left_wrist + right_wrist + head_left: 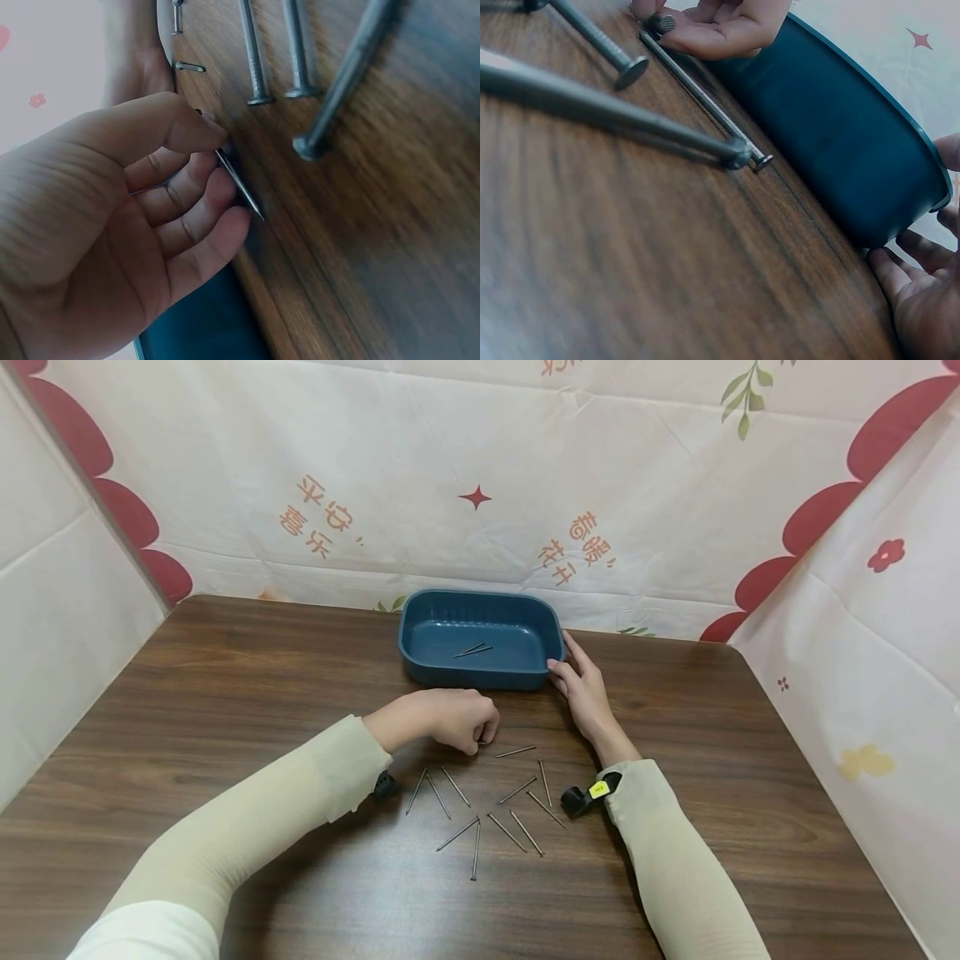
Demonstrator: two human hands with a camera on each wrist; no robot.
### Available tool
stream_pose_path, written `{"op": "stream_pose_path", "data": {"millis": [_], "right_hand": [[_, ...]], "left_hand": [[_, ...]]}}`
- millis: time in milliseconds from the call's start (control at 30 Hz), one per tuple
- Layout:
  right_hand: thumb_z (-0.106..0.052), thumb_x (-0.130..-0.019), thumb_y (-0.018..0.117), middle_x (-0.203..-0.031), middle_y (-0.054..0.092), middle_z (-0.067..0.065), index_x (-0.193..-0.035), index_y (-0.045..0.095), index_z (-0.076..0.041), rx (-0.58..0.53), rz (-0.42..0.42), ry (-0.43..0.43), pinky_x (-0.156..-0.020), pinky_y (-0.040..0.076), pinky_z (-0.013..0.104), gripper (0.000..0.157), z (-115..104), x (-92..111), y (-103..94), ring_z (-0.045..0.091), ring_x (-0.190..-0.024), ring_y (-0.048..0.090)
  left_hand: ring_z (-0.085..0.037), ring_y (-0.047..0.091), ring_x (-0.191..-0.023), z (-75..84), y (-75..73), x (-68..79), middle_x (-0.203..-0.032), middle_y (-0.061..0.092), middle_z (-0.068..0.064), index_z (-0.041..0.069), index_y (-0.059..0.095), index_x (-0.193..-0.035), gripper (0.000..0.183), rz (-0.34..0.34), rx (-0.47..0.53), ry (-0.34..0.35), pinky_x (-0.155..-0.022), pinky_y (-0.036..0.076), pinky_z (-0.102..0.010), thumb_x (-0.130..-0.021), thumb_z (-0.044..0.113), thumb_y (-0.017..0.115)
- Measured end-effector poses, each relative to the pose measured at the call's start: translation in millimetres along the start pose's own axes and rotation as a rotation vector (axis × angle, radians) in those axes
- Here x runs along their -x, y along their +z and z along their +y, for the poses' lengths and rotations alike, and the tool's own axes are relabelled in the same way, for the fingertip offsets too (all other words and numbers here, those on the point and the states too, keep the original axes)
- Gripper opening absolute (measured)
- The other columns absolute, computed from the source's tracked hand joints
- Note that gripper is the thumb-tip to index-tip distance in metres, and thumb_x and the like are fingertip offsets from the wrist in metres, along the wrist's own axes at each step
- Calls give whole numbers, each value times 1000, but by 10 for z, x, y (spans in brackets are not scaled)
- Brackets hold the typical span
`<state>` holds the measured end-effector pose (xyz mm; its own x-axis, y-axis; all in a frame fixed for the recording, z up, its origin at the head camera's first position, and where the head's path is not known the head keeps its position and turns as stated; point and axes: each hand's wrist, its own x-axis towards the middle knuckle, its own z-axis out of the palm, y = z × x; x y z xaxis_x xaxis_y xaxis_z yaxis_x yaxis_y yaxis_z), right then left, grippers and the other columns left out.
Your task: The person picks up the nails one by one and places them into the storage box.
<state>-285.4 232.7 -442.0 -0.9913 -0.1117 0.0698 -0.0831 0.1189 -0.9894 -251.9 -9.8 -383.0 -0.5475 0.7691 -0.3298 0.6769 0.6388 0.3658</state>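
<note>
My left hand (461, 720) pinches a steel nail (241, 186) between thumb and fingers, just above the wooden table, in front of a blue plastic tray (480, 677). In the right wrist view the head of this nail (661, 23) shows at the left fingertips. My right hand (588, 697) holds the tray by its front right corner, the thumb at the rim and the fingers along the outside wall. A few nails (474, 650) lie on the tray's floor. One loose nail (516, 751) rests on the table just right of my left hand.
Several more nails (527, 833) lie scattered at different angles on the brown table (315, 893), between my forearms. A printed white cloth (420, 468) hangs behind the table's back edge and along its sides. Each wrist wears a small black camera (581, 802).
</note>
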Motion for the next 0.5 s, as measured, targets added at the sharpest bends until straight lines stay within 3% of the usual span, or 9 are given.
{"op": "stream_pose_path", "data": {"millis": [500], "right_hand": [[-24, -105, 50, -164, 33, 13, -162, 22, -27, 2, -1, 3, -119, 37, 44, 64, -10, 6, 0, 27, -148, 41]], "left_hand": [[-10, 54, -79, -62, -69, 7, -91, 64, 0, 12, 69, -102, 14, -24, 104, 40, -69, 45, -21, -92, 5, 63]]}}
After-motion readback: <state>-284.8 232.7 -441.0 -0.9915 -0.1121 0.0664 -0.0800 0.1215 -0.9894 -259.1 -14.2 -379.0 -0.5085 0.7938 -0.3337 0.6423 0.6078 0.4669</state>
